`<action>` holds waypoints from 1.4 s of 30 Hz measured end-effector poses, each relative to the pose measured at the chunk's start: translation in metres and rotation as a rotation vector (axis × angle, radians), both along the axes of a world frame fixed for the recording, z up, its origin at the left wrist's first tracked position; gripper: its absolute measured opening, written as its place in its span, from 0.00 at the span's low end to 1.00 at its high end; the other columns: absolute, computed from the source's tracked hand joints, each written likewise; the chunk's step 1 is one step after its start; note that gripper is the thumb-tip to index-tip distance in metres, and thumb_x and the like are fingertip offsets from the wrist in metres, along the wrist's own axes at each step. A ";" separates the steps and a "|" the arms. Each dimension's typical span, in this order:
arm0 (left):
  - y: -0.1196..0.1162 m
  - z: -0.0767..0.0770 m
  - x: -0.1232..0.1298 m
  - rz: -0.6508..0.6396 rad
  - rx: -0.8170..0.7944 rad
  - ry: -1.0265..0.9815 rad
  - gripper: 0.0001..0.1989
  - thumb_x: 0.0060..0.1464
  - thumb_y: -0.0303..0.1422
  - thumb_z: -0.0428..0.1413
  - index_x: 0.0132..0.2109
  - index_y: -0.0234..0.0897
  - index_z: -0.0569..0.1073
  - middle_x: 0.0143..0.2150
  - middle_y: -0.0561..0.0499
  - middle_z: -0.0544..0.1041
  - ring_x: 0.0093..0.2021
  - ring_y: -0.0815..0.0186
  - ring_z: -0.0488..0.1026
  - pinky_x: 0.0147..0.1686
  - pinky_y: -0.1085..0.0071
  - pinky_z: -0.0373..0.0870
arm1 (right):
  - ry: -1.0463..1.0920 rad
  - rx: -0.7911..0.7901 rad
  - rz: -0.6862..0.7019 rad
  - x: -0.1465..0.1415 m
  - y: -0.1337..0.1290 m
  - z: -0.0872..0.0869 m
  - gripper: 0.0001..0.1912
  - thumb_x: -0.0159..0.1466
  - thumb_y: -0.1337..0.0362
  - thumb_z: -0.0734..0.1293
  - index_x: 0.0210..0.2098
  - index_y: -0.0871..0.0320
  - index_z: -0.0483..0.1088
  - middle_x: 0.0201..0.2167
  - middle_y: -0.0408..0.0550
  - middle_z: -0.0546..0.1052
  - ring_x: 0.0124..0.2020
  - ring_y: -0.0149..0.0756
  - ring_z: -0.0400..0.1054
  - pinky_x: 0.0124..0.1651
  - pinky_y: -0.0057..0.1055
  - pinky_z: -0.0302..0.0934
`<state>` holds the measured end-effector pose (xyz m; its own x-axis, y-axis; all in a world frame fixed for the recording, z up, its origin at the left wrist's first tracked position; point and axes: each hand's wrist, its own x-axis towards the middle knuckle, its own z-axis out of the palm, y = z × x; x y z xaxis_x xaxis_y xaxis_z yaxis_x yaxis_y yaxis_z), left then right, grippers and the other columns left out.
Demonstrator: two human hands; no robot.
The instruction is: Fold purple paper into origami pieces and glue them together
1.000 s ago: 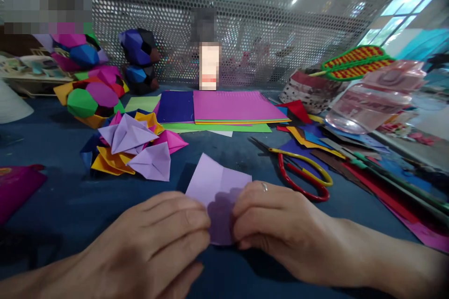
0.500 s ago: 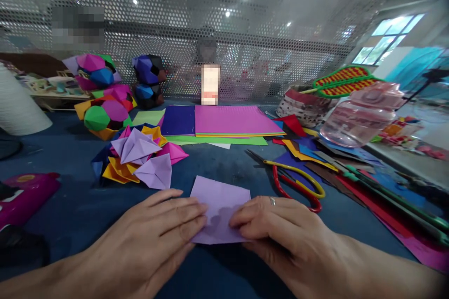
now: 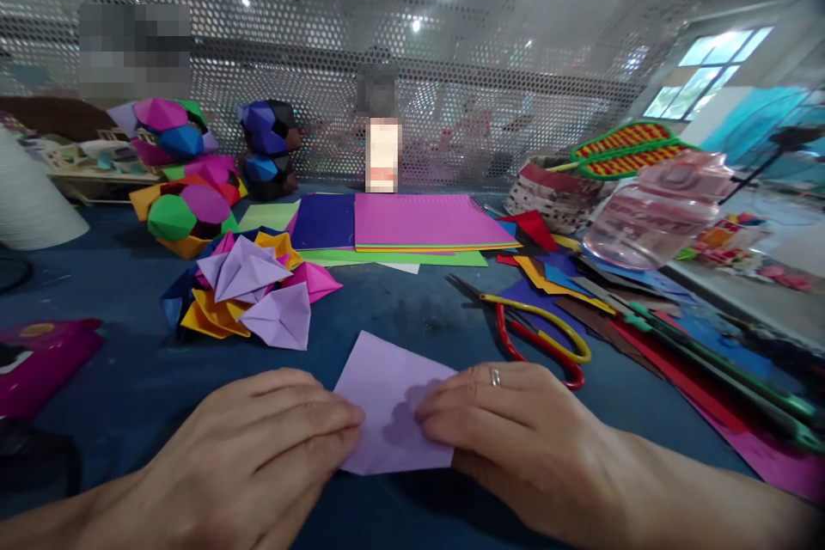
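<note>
We think this is a craft room, a place for making paper things. On the dark blue tabletop (image 3: 400, 305) we see a pile of bright paper (image 3: 431, 221) in the middle, scissors (image 3: 519, 301) to the right, and folded paper shapes (image 3: 245, 271) and paper balls (image 3: 197, 210) on the left. A white cone (image 3: 35, 198) stands at the left edge.

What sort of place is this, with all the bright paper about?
Probably a paper-craft workspace. What suggests it: a lilac, four-sided piece of paper being handled, a multicoloured, faceted paper ball at the back left, and metal-bladed scissors with red and yellow handles.
</note>
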<state>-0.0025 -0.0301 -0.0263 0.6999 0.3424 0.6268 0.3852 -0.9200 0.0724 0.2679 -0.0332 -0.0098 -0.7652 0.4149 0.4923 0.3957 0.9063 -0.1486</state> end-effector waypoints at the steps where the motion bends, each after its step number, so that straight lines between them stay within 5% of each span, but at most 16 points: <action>1: -0.001 0.001 0.001 0.000 -0.014 -0.026 0.17 0.49 0.18 0.52 0.44 0.39 0.74 0.40 0.53 0.83 0.38 0.67 0.80 0.44 0.73 0.76 | 0.001 0.007 -0.002 -0.001 -0.002 0.001 0.07 0.68 0.68 0.62 0.41 0.61 0.72 0.33 0.47 0.80 0.36 0.32 0.76 0.42 0.28 0.69; 7: -0.005 -0.003 0.005 -0.033 -0.056 -0.061 0.07 0.50 0.27 0.58 0.38 0.40 0.73 0.37 0.53 0.83 0.34 0.66 0.81 0.38 0.71 0.77 | -0.014 0.019 0.057 -0.006 -0.013 0.005 0.09 0.68 0.63 0.63 0.35 0.61 0.72 0.23 0.43 0.77 0.25 0.31 0.71 0.29 0.29 0.63; 11: -0.005 -0.006 0.004 -0.012 -0.092 -0.077 0.07 0.51 0.24 0.57 0.37 0.39 0.74 0.37 0.54 0.83 0.34 0.68 0.80 0.38 0.75 0.76 | 0.055 -0.040 -0.047 -0.008 -0.015 0.003 0.07 0.68 0.64 0.64 0.35 0.60 0.72 0.24 0.42 0.76 0.24 0.29 0.68 0.28 0.28 0.60; 17: -0.006 -0.002 0.006 0.030 -0.126 -0.100 0.06 0.54 0.23 0.56 0.37 0.38 0.74 0.34 0.53 0.82 0.33 0.67 0.79 0.37 0.74 0.75 | 0.211 -0.360 -0.178 -0.009 -0.011 0.001 0.06 0.65 0.62 0.68 0.36 0.58 0.72 0.26 0.40 0.75 0.26 0.24 0.67 0.29 0.20 0.58; 25: -0.002 0.002 0.006 0.066 -0.310 -0.080 0.07 0.59 0.23 0.53 0.37 0.37 0.73 0.36 0.51 0.77 0.34 0.69 0.74 0.32 0.73 0.68 | 0.130 -0.710 -0.479 -0.020 0.000 -0.002 0.13 0.66 0.53 0.65 0.31 0.55 0.71 0.22 0.37 0.72 0.22 0.25 0.61 0.25 0.22 0.54; 36: 0.001 -0.001 0.004 0.142 -0.464 -0.010 0.09 0.62 0.26 0.50 0.32 0.37 0.68 0.33 0.52 0.70 0.33 0.68 0.67 0.31 0.69 0.62 | 0.026 -0.552 -0.548 -0.025 0.005 0.001 0.03 0.63 0.61 0.69 0.35 0.53 0.70 0.32 0.39 0.74 0.35 0.31 0.68 0.34 0.26 0.59; 42: 0.000 -0.002 0.004 0.199 -0.420 0.034 0.09 0.62 0.28 0.51 0.31 0.37 0.66 0.33 0.52 0.69 0.33 0.67 0.66 0.32 0.68 0.61 | -0.052 -0.484 -0.590 -0.025 0.001 0.002 0.12 0.63 0.58 0.69 0.45 0.51 0.68 0.44 0.42 0.71 0.41 0.35 0.68 0.41 0.33 0.61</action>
<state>0.0017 -0.0300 -0.0283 0.6130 0.6912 0.3827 0.5596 -0.7218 0.4073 0.2430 -0.0318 -0.0075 -0.3668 0.9224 0.1208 0.8117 0.3808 -0.4428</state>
